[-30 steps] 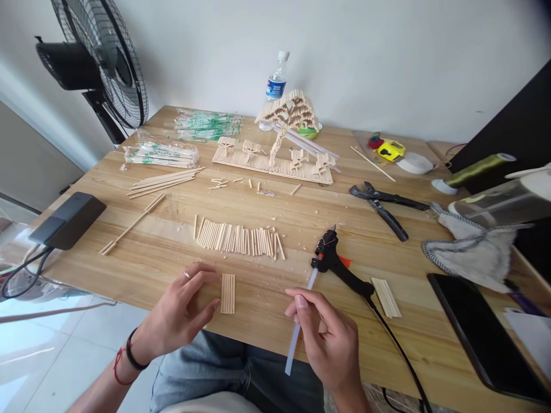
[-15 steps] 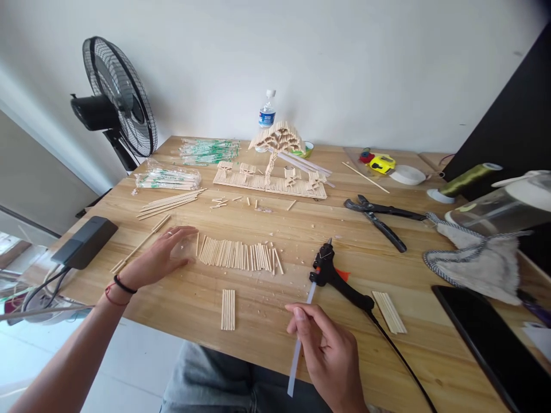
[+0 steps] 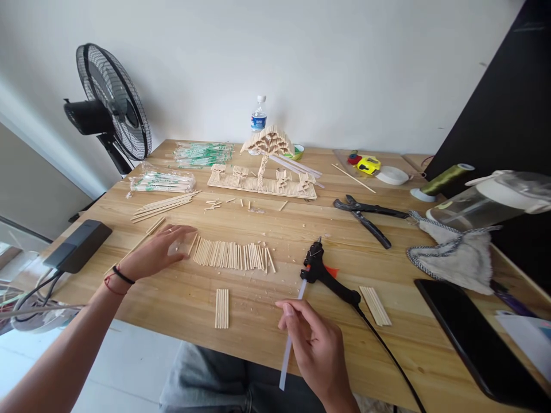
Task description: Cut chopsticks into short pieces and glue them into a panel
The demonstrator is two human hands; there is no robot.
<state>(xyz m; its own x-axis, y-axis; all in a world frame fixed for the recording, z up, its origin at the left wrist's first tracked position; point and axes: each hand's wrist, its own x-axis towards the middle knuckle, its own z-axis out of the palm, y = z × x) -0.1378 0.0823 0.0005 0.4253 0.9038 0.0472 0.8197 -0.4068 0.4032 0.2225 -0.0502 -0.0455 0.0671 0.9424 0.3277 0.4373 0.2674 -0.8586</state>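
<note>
Wooden table (image 3: 172,304): we see the left hand (image 3: 154,252), fingers parted, and the right hand (image 3: 314,347), thumb and forefinger together, any hold indiscernible. Just beside the left hand lies the row of short sticks (image 3: 230,255); we judge this step a pick-up, calling for a light pinch. On the bottle (image 3: 260,106), the blue label (image 3: 259,123) is illegible.

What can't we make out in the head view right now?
All in the head view:
Left hand: contact with the end stick unclear; fingers and stick look too close to tell.
Right hand: whether it pinches anything; its own fingers hide that.
Glue stick: middle part, behind the right hand.
Bottle: print too small.
White sheet: cut off by the right edge.
</note>
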